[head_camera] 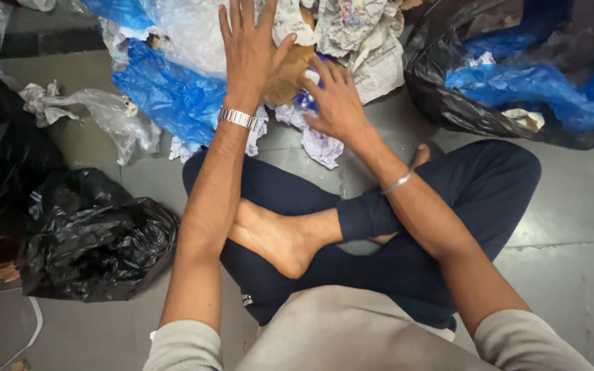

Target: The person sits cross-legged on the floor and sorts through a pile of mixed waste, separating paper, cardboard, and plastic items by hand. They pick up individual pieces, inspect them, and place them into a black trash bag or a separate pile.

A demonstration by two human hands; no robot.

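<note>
I sit cross-legged on a grey floor facing a heap of waste. My left hand, with a metal watch on the wrist, is raised flat with fingers spread over a clear plastic sheet and a brown paper piece; it holds nothing. My right hand, with a thin bangle on the wrist, reaches into the heap, fingers curled onto a small blue and white wrapper beside crumpled white paper. Whether it grips the wrapper is not clear.
Blue plastic sheet lies left of my hands. Crumpled newspaper sits at the top. An open black bag with blue plastic inside is at right. A knotted black bag and a clear bag are at left.
</note>
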